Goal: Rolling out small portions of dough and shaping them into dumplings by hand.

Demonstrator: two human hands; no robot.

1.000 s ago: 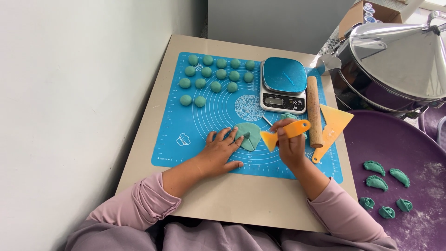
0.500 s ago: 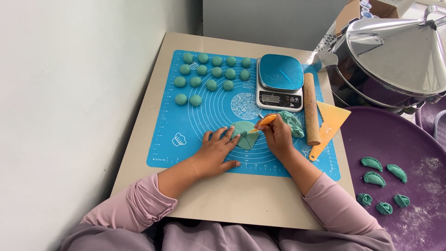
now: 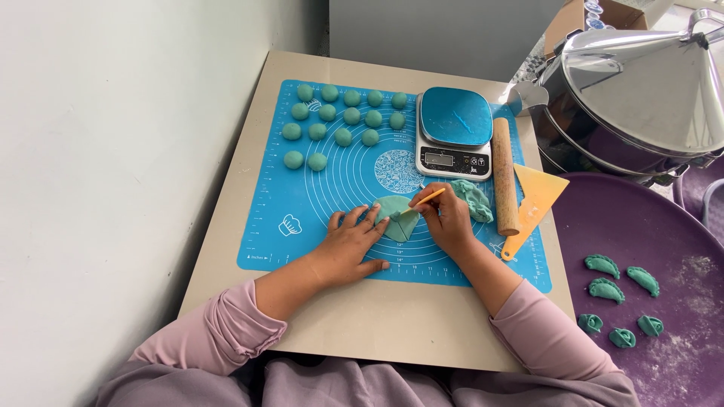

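Observation:
A flat green dough round [image 3: 397, 218] lies on the blue silicone mat [image 3: 302, 203], partly folded. My left hand [image 3: 348, 243] rests flat on the mat with its fingertips on the round's left edge. My right hand [image 3: 446, 218] grips a thin orange tool [image 3: 422, 202] whose tip touches the round's top. A lump of green dough [image 3: 477, 199] sits just right of that hand.
Several green dough balls [image 3: 343, 117] line the mat's far left. A kitchen scale [image 3: 454, 130], a wooden rolling pin [image 3: 504, 173] and an orange scraper [image 3: 534, 202] lie at the right. A purple tray [image 3: 664, 249] holds shaped green dumplings [image 3: 617, 290]. A steel steamer [image 3: 641, 83] stands behind.
My right hand put aside the wide orange scraper and now holds a thin orange tool at the dough round. My left hand stayed on the round.

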